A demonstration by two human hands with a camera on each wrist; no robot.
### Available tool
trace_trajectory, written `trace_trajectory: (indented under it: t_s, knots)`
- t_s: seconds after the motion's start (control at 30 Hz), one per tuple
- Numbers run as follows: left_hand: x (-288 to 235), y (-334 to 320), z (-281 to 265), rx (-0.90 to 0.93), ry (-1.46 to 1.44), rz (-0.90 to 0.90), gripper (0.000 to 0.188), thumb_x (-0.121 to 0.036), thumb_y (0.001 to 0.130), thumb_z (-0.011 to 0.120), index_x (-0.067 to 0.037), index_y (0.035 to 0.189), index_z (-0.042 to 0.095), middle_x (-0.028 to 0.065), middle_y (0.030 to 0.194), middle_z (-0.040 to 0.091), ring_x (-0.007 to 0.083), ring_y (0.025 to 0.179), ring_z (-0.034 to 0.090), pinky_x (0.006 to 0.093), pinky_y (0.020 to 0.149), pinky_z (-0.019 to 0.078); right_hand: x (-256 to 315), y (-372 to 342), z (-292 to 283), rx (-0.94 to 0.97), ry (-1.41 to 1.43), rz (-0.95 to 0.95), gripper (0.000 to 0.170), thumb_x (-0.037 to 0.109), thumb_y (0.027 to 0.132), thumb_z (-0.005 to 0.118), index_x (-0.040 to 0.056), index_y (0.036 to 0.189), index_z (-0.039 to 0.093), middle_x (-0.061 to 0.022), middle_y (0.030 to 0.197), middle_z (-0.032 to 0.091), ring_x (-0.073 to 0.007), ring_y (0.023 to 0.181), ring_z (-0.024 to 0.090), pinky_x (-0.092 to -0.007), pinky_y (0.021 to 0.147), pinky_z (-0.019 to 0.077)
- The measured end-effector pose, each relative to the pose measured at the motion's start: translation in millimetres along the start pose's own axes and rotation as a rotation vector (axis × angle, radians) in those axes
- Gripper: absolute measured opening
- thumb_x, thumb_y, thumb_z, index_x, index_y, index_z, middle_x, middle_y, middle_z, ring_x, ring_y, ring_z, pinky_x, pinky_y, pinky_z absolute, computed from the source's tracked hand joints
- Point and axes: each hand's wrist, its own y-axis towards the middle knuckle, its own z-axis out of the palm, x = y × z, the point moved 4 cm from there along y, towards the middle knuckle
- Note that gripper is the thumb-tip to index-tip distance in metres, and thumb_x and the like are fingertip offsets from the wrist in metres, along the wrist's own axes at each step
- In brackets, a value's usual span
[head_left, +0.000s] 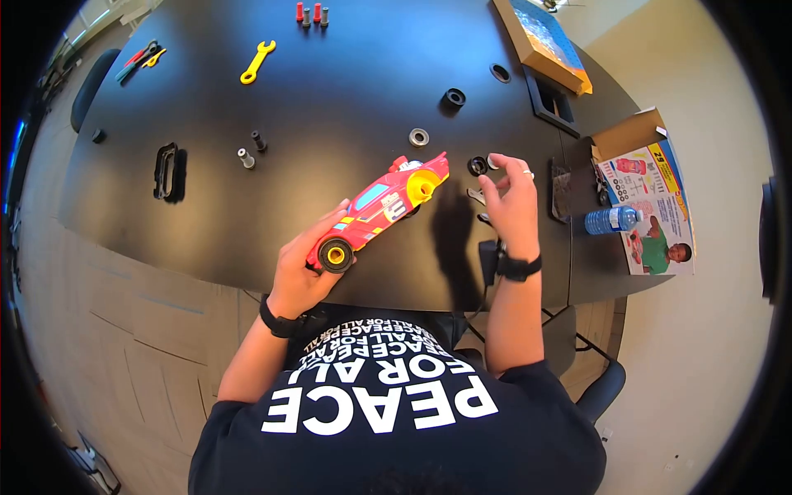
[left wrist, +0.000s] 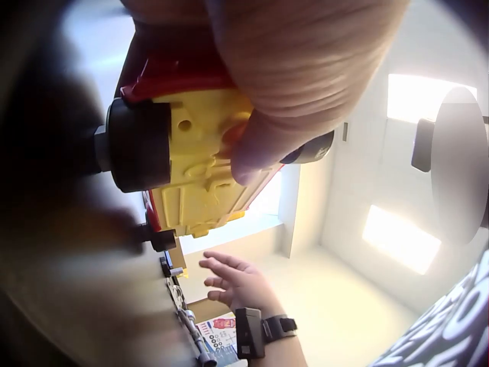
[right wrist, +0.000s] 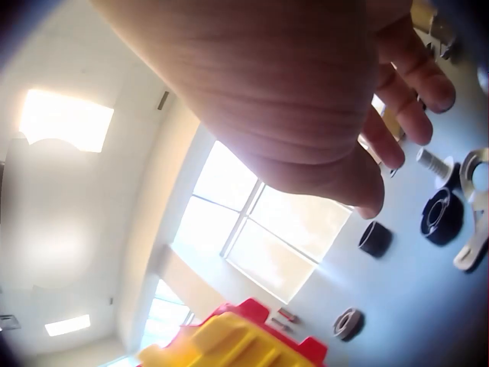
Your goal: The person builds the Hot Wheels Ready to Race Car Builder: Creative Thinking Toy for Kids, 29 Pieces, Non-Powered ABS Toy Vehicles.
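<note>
My left hand (head_left: 299, 268) grips a red toy car (head_left: 371, 216) at one end, holding it tilted above the table. A black wheel (head_left: 336, 255) with a yellow hub is on the near side at that end; the other end has a bare yellow wheel arch (head_left: 423, 188). In the left wrist view, my thumb lies against the car's yellow underside (left wrist: 202, 195). My right hand (head_left: 516, 206) hovers past the car's other end, fingers apart and loosely bent, holding nothing. Near its fingertips lie a black ring-shaped part (right wrist: 441, 216), a bolt (right wrist: 434, 163) and a light wrench-like piece (right wrist: 474, 245).
A grey ring (head_left: 419, 137) and a black wheel (head_left: 453, 98) lie beyond the car. A yellow wrench (head_left: 258, 63), a black frame piece (head_left: 167, 172) and several bolts are farther off. At right are a water bottle (head_left: 612, 220) and a printed box (head_left: 652, 190).
</note>
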Motion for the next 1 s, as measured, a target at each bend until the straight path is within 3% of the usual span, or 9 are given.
trace_trajectory:
  t_s: [0.07,0.23,0.43,0.5,0.53,0.67,0.83,0.93,1.0]
  knots:
    - [0,1,-1,0.009,-0.006,0.000,0.070,0.001,0.088,0.091,-0.003,0.154,0.067,0.0230,0.162,0.068,0.0355,0.143,0.071,0.0416,0.117,0.0568,-27,10,2,0.033,-0.100,0.065,0.038,0.005,0.090,0.088,0.0030,0.126,0.078,-0.0142,0.120,0.075,-0.0290,0.091,0.073,-0.0406,0.090,0.0612]
    - [0,1,-1,0.004,-0.010,-0.009,0.071,0.001,0.088,0.091,-0.003,0.155,0.066,0.0227,0.162,0.068,0.0353,0.144,0.071,0.0416,0.118,0.0561,-18,23,37,0.175,-0.220,-0.142,0.048,0.009,0.085,0.092,0.0023,0.130,0.077,-0.0196,0.126,0.077,-0.0418,0.118,0.074,-0.0482,0.103,0.0598]
    - [-3,-5,-3,0.021,-0.035,-0.041,0.069,0.000,0.093,0.090,0.002,0.156,0.063,0.0273,0.162,0.066,0.0320,0.151,0.065,0.0411,0.125,0.0491,2,65,88,0.275,0.075,-0.377,0.046,-0.002,0.089,0.083,0.0054,0.135,0.079,-0.0178,0.147,0.073,-0.0415,0.132,0.068,-0.0474,0.114,0.0560]
    - [-3,-8,-6,0.021,-0.025,-0.064,0.068,0.000,0.093,0.090,0.002,0.156,0.064,0.0271,0.162,0.066,0.0322,0.151,0.065,0.0408,0.125,0.0486,-4,68,109,0.452,0.135,-0.373,0.050,-0.003,0.089,0.082,0.0077,0.138,0.079,-0.0183,0.150,0.072,-0.0408,0.132,0.068,-0.0459,0.116,0.0559]
    - [-3,-8,-7,0.011,-0.022,-0.066,0.068,0.000,0.093,0.090,0.002,0.156,0.064,0.0271,0.162,0.066,0.0322,0.151,0.065,0.0408,0.125,0.0486,7,63,106,0.369,0.044,-0.482,0.038,-0.004,0.089,0.081,0.0071,0.125,0.081,-0.0183,0.138,0.075,-0.0417,0.123,0.070,-0.0468,0.107,0.0583]
    - [-7,-12,-10,-0.018,-0.017,-0.051,0.069,-0.002,0.092,0.092,0.002,0.155,0.065,0.0278,0.160,0.067,0.0353,0.149,0.067,0.0418,0.124,0.0507,12,57,99,0.321,0.011,-0.420,0.016,-0.004,0.090,0.077,0.0065,0.101,0.073,-0.0177,0.109,0.072,-0.0441,0.102,0.069,-0.0501,0.087,0.0561]
    - [-8,-8,-10,-0.019,-0.036,-0.019,0.068,-0.001,0.092,0.092,0.000,0.154,0.066,0.0265,0.160,0.068,0.0372,0.149,0.068,0.0431,0.122,0.0531,4,42,87,0.217,-0.171,-0.338,0.031,-0.007,0.094,0.066,0.0046,0.122,0.073,-0.0244,0.110,0.072,-0.0505,0.109,0.069,-0.0557,0.091,0.0594]
    - [-8,-7,-11,-0.015,-0.034,-0.023,0.068,-0.001,0.092,0.091,0.000,0.155,0.066,0.0257,0.161,0.067,0.0362,0.148,0.068,0.0424,0.121,0.0540,-16,40,78,0.165,-0.170,-0.415,0.031,-0.006,0.097,0.068,0.0038,0.126,0.073,-0.0217,0.106,0.077,-0.0410,0.099,0.076,-0.0482,0.087,0.0622]
    - [-8,-8,-11,-0.015,-0.041,-0.025,0.068,0.000,0.092,0.091,0.000,0.155,0.066,0.0256,0.161,0.067,0.0361,0.148,0.068,0.0421,0.121,0.0544,-16,34,56,0.233,0.235,0.080,0.023,-0.002,0.106,0.072,0.0004,0.130,0.072,-0.0097,0.106,0.080,-0.0215,0.089,0.077,-0.0348,0.081,0.0622]
